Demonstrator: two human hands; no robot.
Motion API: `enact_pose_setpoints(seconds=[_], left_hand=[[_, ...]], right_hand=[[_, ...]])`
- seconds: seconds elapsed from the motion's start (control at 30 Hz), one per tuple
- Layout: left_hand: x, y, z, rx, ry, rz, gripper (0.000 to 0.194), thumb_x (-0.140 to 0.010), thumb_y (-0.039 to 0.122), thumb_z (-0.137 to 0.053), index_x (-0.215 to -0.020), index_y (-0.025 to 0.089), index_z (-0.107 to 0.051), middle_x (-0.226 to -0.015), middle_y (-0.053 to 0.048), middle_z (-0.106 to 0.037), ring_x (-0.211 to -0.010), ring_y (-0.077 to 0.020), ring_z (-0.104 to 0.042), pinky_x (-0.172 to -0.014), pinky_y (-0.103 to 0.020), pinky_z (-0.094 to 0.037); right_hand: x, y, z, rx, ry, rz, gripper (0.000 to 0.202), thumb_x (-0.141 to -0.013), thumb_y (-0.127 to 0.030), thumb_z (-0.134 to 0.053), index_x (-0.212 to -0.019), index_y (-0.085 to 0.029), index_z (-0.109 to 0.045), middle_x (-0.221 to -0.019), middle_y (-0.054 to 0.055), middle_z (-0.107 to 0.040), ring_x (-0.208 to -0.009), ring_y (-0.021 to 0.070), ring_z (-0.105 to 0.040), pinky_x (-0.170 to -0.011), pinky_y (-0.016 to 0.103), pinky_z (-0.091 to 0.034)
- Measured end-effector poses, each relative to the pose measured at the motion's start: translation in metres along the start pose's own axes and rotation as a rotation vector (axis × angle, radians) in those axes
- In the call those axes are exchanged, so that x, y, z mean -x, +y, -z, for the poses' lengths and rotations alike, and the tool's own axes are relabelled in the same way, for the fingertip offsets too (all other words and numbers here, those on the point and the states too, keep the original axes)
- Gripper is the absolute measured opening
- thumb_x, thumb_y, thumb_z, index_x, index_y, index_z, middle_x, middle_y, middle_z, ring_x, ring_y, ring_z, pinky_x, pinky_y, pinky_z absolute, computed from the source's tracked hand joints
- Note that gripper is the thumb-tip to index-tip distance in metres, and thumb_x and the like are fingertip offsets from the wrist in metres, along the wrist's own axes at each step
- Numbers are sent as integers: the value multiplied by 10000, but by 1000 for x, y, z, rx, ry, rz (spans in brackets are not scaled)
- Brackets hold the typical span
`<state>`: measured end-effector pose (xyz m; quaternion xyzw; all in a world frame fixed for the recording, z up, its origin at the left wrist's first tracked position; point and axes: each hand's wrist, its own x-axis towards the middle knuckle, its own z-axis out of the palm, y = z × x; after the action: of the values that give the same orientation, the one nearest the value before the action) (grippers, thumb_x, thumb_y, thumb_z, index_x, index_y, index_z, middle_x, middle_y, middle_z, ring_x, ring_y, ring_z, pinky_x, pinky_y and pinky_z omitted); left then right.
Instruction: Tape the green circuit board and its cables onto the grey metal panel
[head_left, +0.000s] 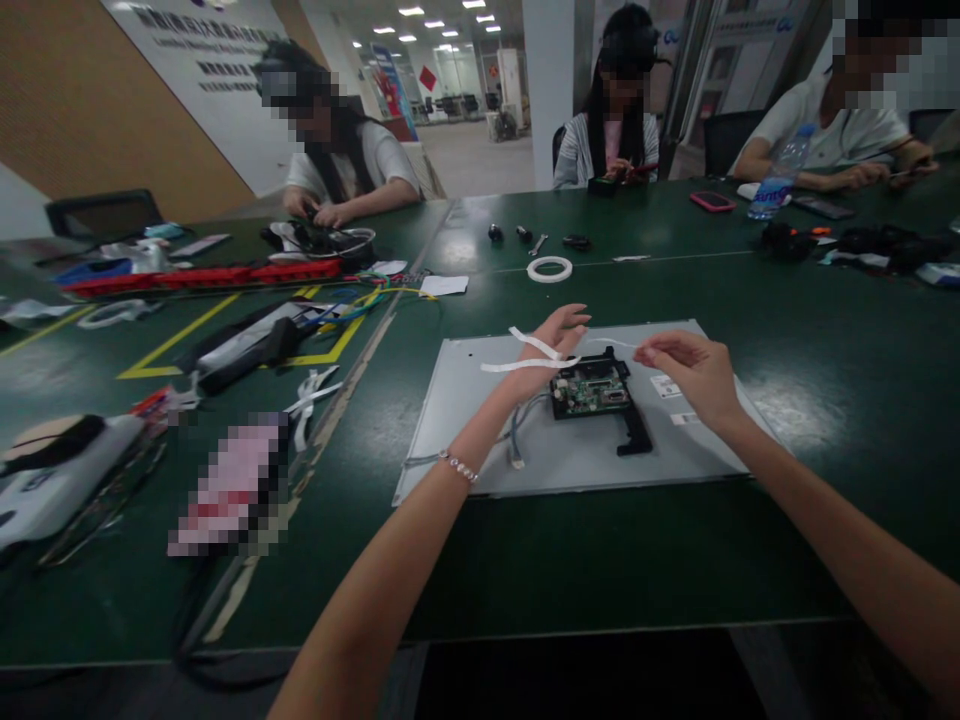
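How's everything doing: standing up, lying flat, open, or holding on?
Left hand: open, fingers stretched out
Right hand: pinching a thin white strip
Gray panel: lying flat
Circuit board: uncovered, on the panel
Gray cable: near end loose
White ring: lying flat
Bottle: standing, cap on

Green table (pixel 600 560), pale grey panel (pixel 465 410)
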<state>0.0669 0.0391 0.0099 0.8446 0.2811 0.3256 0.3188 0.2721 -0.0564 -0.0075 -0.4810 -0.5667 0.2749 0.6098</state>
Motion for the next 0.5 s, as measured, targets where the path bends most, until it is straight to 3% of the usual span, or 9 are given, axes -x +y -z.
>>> enact_pose_setpoints(seconds=[0.17, 0.23, 0.4, 0.5], left_hand=[[0, 16, 25, 23, -160, -10, 337, -976, 336, -372, -1191, 178, -578, -1204, -89, -633, -1066, -169, -620, -904, -306, -504], [2, 19, 30, -38, -168, -18, 308, -958, 329, -414, -1130, 171, -614, -1143, -70, -661, -1027, -163, -629, -890, -301, -505], [17, 29, 43, -202, 23, -11, 283, -950, 325, -435, -1107, 177, -617, -1124, -56, -669, -1029, -152, -624, -875, -287, -510], [37, 29, 48, -294, 123, -2, 285, -955, 308, -412, -1111, 173, -609, -1132, -64, -666, -1033, -157, -624, -875, -301, -518]], right_hand=[[6, -6, -7, 65, -18, 13, 170, -780, -299, -647, -873, -160, -682, -843, 52, -707, -800, 170, -684, -788, 344, -565], [10, -9, -11, 134, -23, 38, 180, -788, -309, -639, -881, -165, -694, -855, 50, -711, -793, 169, -683, -776, 339, -566], [17, -23, -26, 371, 0, 226, 167, -835, -291, -589, -887, -206, -722, -890, 32, -715, -788, 153, -669, -764, 318, -555], [19, -32, -36, 496, -58, 347, 194, -877, -266, -536, -932, -224, -717, -940, 29, -711, -857, 155, -660, -820, 331, -533]])
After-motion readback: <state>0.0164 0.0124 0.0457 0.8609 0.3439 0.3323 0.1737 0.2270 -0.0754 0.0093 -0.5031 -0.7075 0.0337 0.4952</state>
